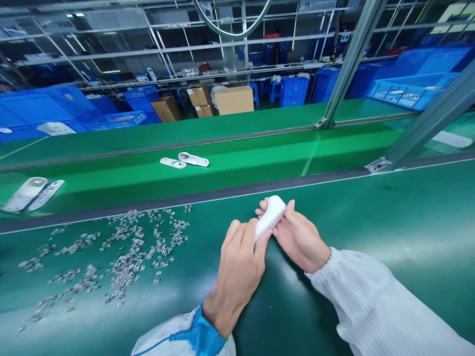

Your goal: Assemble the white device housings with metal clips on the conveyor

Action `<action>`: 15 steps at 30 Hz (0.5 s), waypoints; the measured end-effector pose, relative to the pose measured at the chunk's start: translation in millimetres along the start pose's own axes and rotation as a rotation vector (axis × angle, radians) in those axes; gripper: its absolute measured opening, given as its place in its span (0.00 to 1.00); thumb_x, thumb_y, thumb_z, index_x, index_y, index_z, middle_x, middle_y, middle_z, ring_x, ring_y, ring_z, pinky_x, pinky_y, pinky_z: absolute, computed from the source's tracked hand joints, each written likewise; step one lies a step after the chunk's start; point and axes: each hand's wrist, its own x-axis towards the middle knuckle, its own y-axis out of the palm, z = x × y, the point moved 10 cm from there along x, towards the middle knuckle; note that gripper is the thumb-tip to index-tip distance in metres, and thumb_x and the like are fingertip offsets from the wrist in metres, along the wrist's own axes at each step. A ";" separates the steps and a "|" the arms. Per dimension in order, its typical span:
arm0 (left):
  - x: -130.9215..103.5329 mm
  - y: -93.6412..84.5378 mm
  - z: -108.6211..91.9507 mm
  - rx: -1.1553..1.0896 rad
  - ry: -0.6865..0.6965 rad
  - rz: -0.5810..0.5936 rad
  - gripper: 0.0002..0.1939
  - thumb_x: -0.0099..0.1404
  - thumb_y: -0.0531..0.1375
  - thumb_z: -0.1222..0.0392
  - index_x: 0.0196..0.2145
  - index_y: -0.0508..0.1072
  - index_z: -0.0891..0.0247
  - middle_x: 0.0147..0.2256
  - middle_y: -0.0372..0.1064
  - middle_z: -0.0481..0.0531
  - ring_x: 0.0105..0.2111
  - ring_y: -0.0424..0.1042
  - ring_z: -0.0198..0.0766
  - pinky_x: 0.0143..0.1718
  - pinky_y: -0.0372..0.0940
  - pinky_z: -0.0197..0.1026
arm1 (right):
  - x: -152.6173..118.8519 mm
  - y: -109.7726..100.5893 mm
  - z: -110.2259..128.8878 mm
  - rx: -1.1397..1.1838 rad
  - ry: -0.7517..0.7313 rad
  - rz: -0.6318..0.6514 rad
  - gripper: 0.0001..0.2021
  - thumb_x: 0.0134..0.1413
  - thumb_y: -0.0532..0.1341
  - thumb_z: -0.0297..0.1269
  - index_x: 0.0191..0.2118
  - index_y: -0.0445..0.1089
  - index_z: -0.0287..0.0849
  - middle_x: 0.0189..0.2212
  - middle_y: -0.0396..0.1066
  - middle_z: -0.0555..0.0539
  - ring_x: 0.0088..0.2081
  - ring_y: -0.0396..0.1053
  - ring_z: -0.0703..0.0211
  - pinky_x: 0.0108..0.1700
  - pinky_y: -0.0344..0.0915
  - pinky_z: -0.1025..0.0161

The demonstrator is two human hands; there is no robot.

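Note:
A smooth white plastic housing [272,214], wider at its far end, is held between my two hands above the green table. My left hand [241,264] is closed on its near end, fingers on one side and thumb on the other. From the right, my right hand [300,237] holds the wider end, with fingertips behind it and the thumb along its side. Many small metal pieces [128,262] lie scattered on the table [193,306] to the left of my hands.
Beyond the table edge, a green conveyor belt [256,163] carries white housing parts [193,159], with another pair [27,194] at far left. Metal posts [426,118] rise at right. Blue crates [293,91] and cardboard boxes [234,100] stand farther back.

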 end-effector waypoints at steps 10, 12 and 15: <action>-3.2 -1.6 -10.0 0.013 0.085 -0.076 0.06 0.70 0.55 0.61 0.42 0.70 0.62 0.36 0.73 0.55 0.35 0.67 0.44 0.37 0.62 0.45 | 3.3 7.0 2.2 0.010 -0.004 0.085 0.22 0.58 0.57 0.58 0.48 0.71 0.48 0.44 0.72 0.47 0.44 0.70 0.54 0.51 0.67 0.56; -2.2 -4.0 -3.0 -0.056 0.018 -0.071 0.07 0.69 0.56 0.58 0.41 0.71 0.61 0.38 0.73 0.55 0.37 0.68 0.44 0.39 0.63 0.45 | 2.7 6.7 2.0 -0.003 -0.003 0.077 0.22 0.58 0.56 0.59 0.48 0.72 0.48 0.46 0.72 0.46 0.46 0.70 0.52 0.51 0.67 0.55; -1.9 5.7 22.7 -0.342 -0.283 0.074 0.14 0.69 0.55 0.50 0.33 0.72 0.61 0.28 0.72 0.52 0.27 0.68 0.39 0.31 0.61 0.41 | -0.5 9.0 -3.3 -0.002 0.027 0.080 0.22 0.59 0.56 0.58 0.48 0.73 0.48 0.51 0.71 0.46 0.50 0.69 0.53 0.53 0.66 0.56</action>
